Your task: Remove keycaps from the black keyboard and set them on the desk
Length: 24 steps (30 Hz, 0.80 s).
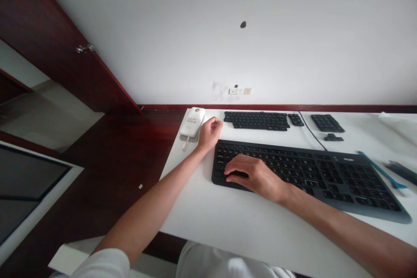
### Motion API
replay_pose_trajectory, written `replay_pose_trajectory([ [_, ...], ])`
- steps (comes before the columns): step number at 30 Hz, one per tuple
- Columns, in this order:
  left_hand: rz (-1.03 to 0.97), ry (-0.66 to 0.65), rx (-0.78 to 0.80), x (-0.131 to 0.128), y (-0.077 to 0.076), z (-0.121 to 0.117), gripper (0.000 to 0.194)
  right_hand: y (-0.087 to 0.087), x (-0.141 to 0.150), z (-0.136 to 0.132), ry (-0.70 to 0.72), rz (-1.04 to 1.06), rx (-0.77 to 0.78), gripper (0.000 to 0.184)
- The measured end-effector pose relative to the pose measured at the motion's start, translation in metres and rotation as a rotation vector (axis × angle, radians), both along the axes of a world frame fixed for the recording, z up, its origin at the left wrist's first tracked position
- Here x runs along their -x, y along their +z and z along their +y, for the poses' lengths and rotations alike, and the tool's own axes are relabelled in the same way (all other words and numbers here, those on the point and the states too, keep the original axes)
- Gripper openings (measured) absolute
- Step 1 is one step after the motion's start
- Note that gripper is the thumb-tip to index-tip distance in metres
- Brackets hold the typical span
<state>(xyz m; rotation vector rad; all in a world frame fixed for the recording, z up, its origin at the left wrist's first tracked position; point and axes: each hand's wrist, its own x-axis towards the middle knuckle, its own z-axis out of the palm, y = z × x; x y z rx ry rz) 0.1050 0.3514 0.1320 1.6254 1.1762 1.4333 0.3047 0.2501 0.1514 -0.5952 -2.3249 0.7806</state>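
A large black keyboard (283,163) lies at a slant on the white table, most of its key places looking bare with small pale dots. My right hand (256,173) is over its left end, thumb and fingers bent close together at the lower left keys; anything between the tips is too small to make out. Just beyond the keyboard's upper left corner, my left hand (210,133) rests with curled fingers, their contents hidden. Loose black keycaps (257,120) are laid out in rows behind the keyboard. Further right are a keycap block (326,123) and a small arrow-key cluster (333,137).
A white phone-like device (193,122) with a short cable (186,144) lies at the table's left edge. A blue-handled tool (379,169) and a dark object (402,171) lie at right, near crumpled clear plastic (397,128). A dark cord (312,130) runs behind the keyboard.
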Motion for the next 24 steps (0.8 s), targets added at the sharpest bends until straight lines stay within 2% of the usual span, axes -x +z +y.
replay_pose_trajectory([
  [24,0.007,0.007,0.029,0.0005,-0.0017,0.0024,0.028,-0.0030,0.0025,-0.0039,0.033,0.000,-0.172,0.016],
])
